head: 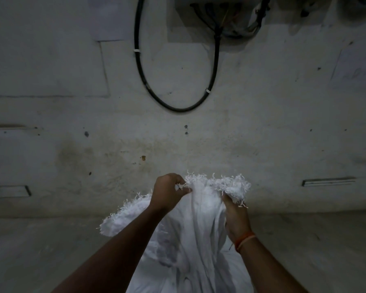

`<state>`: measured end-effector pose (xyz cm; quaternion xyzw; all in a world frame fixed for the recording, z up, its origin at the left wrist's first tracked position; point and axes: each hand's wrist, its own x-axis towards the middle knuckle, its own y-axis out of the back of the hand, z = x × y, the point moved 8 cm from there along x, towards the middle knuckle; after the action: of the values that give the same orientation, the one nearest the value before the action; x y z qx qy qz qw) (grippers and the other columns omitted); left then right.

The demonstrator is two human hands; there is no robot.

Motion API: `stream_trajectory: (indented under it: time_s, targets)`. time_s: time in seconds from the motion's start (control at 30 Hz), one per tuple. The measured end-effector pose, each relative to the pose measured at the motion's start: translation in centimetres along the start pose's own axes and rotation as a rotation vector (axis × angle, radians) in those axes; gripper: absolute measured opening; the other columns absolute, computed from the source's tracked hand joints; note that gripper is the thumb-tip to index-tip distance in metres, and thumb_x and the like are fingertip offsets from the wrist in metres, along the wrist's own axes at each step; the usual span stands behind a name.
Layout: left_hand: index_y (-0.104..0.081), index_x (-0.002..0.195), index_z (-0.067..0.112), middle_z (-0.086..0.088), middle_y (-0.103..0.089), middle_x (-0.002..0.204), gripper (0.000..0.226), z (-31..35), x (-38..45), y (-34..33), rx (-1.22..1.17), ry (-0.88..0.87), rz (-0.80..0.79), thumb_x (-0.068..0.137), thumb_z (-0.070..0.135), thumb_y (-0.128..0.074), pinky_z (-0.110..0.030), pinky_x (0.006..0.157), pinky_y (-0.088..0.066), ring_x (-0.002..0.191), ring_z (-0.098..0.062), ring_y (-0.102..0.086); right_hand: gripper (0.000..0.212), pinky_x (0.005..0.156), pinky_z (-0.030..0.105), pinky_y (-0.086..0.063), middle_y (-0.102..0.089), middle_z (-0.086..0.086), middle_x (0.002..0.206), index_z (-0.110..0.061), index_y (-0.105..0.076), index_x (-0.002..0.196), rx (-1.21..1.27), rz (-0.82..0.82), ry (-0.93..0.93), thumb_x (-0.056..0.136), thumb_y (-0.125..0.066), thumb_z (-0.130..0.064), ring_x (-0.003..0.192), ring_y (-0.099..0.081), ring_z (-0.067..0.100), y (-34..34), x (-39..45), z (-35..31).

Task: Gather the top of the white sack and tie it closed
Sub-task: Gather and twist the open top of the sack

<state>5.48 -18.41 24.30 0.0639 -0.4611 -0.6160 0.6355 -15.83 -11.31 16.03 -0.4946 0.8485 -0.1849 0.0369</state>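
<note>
A white woven sack [195,240] stands in front of me at the bottom centre, its top edge frayed into loose white strands. My left hand [169,192] is shut on a bunch of the frayed top near the middle. My right hand [236,216] grips the cloth on the right side, just under the frayed rim; an orange thread band circles that wrist. Between the two hands the fabric is pulled up into folds. A loose flap of the rim hangs out to the left, under my left forearm. The sack's lower part is out of frame.
A stained grey concrete wall [114,123] rises right behind the sack. A black cable [140,66] loops down it from a box [216,15] at the top. Grey floor [40,250] lies on both sides of the sack.
</note>
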Motion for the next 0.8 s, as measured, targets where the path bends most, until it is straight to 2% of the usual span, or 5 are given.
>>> stream_trajectory:
  time_s: [0.27, 0.47, 0.6, 0.7, 0.8]
  targets:
    - [-0.072, 0.074, 0.004, -0.013, -0.073, 0.083, 0.011, 3.1, -0.9, -1.9, 0.116, -0.162, -0.100, 0.068, 0.005, -0.064, -0.030, 0.070, -0.049, 0.080, -0.033, -0.069, 0.099, 0.102, 0.035, -0.049, -0.066, -0.009, 0.130, -0.027, -0.053, 0.136, -0.242, -0.360, -0.011, 0.049, -0.095, -0.048, 0.117, -0.065, 0.009, -4.9, -0.7, 1.4]
    - [-0.075, 0.077, 0.010, -0.008, -0.076, 0.084, 0.020, 2.3, -1.3, -2.3, 0.038, -0.236, -0.109, 0.061, 0.008, -0.064, -0.030, 0.073, -0.057, 0.079, -0.029, -0.073, 0.034, 0.090, 0.026, -0.054, -0.077, -0.010, 0.103, -0.026, -0.073, 0.103, -0.257, -0.367, 0.060, 0.078, -0.080, -0.003, 0.102, -0.072, 0.008, -5.1, -0.3, 1.3]
    - [-0.077, 0.091, 0.011, -0.005, -0.075, 0.103, 0.025, 1.7, -1.8, -2.8, -0.080, -0.309, -0.166, 0.070, -0.001, -0.071, -0.028, 0.086, -0.057, 0.095, -0.020, -0.072, 0.033, 0.090, 0.028, -0.056, -0.077, -0.009, 0.099, -0.028, -0.074, 0.094, -0.274, -0.296, 0.105, 0.086, -0.071, 0.003, 0.103, -0.072, 0.018, -4.1, -0.1, 2.1]
    - [-0.072, 0.113, 0.017, 0.000, -0.062, 0.127, 0.036, 0.2, -2.6, -3.1, -0.088, -0.292, -0.335, 0.079, 0.025, -0.081, -0.018, 0.097, -0.047, 0.116, -0.009, -0.060, 0.026, 0.090, 0.032, -0.055, -0.073, 0.007, 0.108, -0.013, -0.071, 0.106, -0.182, -0.209, 0.073, 0.087, -0.069, 0.004, 0.109, -0.068, 0.031, -2.7, 0.1, 2.9]
    - [-0.060, 0.133, 0.018, 0.000, -0.054, 0.142, 0.063, -2.4, -3.4, -2.8, 0.059, -0.249, -0.393, 0.081, 0.047, -0.079, -0.022, 0.106, -0.042, 0.129, -0.012, -0.051, 0.063, 0.078, 0.025, -0.057, -0.072, 0.008, 0.098, 0.000, -0.065, 0.109, -0.113, -0.196, -0.034, 0.064, -0.087, -0.038, 0.105, -0.068, 0.031, -1.6, 0.0, 4.1]
